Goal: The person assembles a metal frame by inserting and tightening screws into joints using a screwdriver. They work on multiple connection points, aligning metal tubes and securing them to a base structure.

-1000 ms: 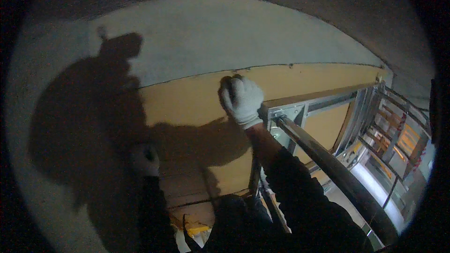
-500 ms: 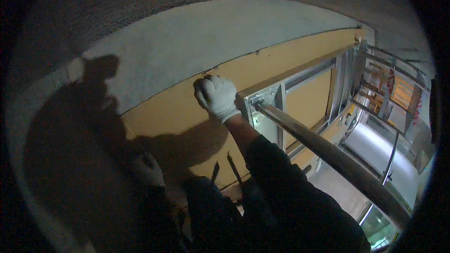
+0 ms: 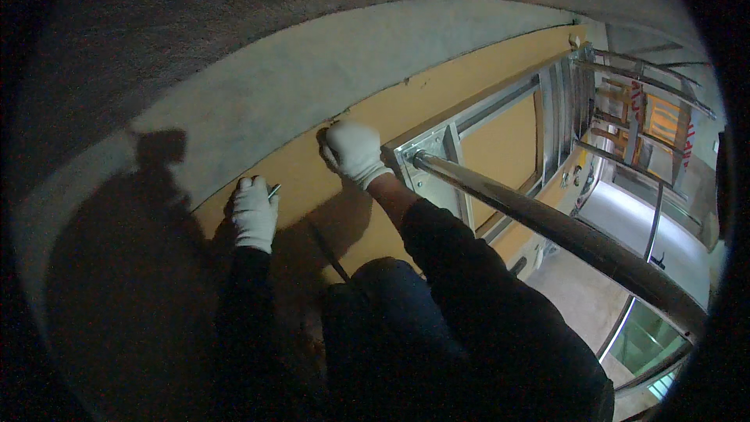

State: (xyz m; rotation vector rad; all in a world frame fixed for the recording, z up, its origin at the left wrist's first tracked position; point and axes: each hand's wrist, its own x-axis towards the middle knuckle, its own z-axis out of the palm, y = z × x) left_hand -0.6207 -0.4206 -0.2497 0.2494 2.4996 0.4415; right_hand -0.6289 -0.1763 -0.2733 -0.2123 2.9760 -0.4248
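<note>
Our gloved left hand (image 3: 254, 215) is closed around a slim object (image 3: 274, 191), its tip poking out, near the left end of the tan board (image 3: 430, 94). Our gloved right hand (image 3: 354, 153), blurred, is by the board's upper edge, and we cannot tell whether it grips anything. We see a metal frame (image 3: 462, 114) before the board's right part.

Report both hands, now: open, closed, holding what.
Left hand: closed on a small slim object.
Right hand: curled closed, blurred; whether it holds anything cannot be told.
</note>
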